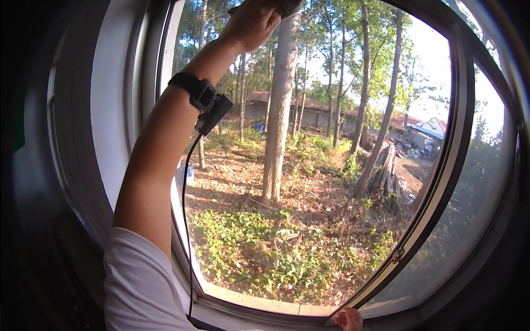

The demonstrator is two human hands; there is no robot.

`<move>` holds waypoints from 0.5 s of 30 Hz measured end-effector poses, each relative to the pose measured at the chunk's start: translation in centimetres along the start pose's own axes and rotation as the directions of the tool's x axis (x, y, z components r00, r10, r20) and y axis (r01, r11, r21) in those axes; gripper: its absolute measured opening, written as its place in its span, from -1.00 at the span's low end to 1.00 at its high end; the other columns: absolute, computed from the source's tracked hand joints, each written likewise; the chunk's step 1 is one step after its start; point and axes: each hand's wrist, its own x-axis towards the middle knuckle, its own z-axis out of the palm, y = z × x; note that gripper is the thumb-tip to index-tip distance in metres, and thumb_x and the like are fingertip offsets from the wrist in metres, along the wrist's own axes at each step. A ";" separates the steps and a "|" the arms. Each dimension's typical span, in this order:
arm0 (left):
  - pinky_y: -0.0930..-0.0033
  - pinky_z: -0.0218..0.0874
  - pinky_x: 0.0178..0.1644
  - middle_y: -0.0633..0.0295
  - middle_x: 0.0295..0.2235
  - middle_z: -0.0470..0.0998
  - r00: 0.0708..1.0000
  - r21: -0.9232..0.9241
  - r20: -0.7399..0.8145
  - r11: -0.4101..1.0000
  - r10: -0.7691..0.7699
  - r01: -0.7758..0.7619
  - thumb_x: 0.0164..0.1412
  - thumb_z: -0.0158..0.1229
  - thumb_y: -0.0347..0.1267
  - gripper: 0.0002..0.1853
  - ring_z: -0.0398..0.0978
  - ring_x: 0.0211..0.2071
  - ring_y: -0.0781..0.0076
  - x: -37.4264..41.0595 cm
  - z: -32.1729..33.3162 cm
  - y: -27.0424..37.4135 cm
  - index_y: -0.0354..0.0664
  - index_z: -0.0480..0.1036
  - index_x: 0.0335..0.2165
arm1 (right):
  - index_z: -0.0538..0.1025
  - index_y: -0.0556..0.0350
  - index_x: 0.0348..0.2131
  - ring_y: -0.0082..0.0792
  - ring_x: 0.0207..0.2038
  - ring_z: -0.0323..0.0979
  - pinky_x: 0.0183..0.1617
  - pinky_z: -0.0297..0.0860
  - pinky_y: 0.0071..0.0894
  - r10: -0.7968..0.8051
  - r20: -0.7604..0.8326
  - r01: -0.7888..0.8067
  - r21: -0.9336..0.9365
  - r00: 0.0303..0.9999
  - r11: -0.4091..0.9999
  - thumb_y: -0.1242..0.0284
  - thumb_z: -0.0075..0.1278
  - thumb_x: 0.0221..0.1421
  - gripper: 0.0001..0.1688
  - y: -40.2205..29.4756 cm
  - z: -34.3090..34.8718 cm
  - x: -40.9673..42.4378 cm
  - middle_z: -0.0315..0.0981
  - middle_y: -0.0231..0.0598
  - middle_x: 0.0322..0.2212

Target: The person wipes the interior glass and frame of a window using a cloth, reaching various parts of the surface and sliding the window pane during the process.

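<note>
My left hand is raised at the top of the view, in front of the upper part of a window. Its fingers are closed on a dark grey object, perhaps a cloth or pad, which the picture's top edge cuts off. A black strap with a small black device is on my left forearm, and a black cable hangs from it. My right hand is low, by the bottom corner of the window frame, with its fingers partly curled. Most of it is cut off, so its grip cannot be told.
A dark-edged upright window frame with a small metal latch stands at the right, beside another pane. A white window reveal is at the left. Outside are tree trunks, leafy ground and a wall with a tiled roof.
</note>
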 end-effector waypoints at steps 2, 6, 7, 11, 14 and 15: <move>0.17 -0.22 0.25 -0.06 0.15 0.01 0.993 -0.093 0.117 0.996 0.009 0.002 0.19 -0.21 -0.34 -0.53 -0.07 0.18 -0.01 -1.4 -1.5 1.7 -0.27 0.13 0.07 | 0.39 0.16 -0.18 -0.40 -0.42 0.42 -0.38 0.41 -0.45 0.004 0.063 -0.002 -0.032 0.998 0.999 0.35 0.02 0.05 -0.65 -0.2 -0.5 -0.1 0.41 -0.25 -0.43; 0.14 0.03 0.16 0.09 0.08 0.19 0.994 -0.174 -0.002 0.979 0.110 -0.109 0.06 0.06 -0.41 -0.59 0.13 0.11 0.07 -8.5 -3.3 6.6 -0.10 0.32 -0.05 | 0.40 0.14 -0.18 -0.39 -0.38 0.42 -0.35 0.43 -0.43 0.051 0.077 -0.047 -0.054 0.996 0.997 0.35 0.02 0.04 -0.65 -0.9 -0.7 -0.3 0.40 -0.26 -0.39; 0.13 0.01 0.17 0.09 0.08 0.19 0.995 -0.217 0.047 0.973 0.091 -0.079 0.04 0.07 -0.40 -0.58 0.11 0.12 0.07 -10.2 -4.0 7.9 -0.11 0.33 -0.06 | 0.40 0.14 -0.18 -0.38 -0.38 0.42 -0.34 0.43 -0.43 0.069 0.053 -0.066 -0.053 0.996 0.996 0.35 0.02 0.04 -0.65 -1.1 -0.6 -0.4 0.40 -0.27 -0.38; 0.07 -0.08 0.18 0.12 0.11 0.15 0.939 -0.351 0.290 0.933 0.185 -0.075 -0.06 0.11 -0.36 -0.63 0.04 0.16 0.16 -17.9 -7.5 14.6 -0.07 0.37 -0.18 | 0.40 0.12 -0.24 -0.40 -0.41 0.40 -0.36 0.42 -0.42 0.089 0.062 -0.084 -0.080 0.994 0.993 0.36 0.02 0.03 -0.71 -1.9 0.0 -0.7 0.38 -0.31 -0.40; 0.17 -0.15 0.19 0.25 0.09 0.21 0.869 -0.406 0.387 0.903 0.309 -0.140 -0.08 0.14 -0.34 -0.74 0.02 0.17 0.28 -24.8 -10.2 18.4 0.05 0.43 -0.29 | 0.38 0.08 -0.39 -0.44 -0.52 0.32 -0.45 0.36 -0.44 0.137 0.114 -0.124 -0.115 0.984 0.986 0.37 -0.02 0.05 -0.83 -0.8 -0.6 0.7 0.32 -0.36 -0.53; 0.22 -0.15 0.19 0.34 0.09 0.21 0.826 -0.391 0.408 0.892 0.389 -0.227 -0.06 0.12 -0.33 -0.74 0.02 0.17 0.33 -26.8 -10.9 19.2 0.11 0.43 -0.29 | 0.36 0.06 -0.44 -0.45 -0.54 0.29 -0.48 0.34 -0.44 0.155 0.117 -0.141 -0.125 0.981 0.982 0.38 -0.03 0.06 -0.85 -0.5 -0.6 1.1 0.29 -0.37 -0.56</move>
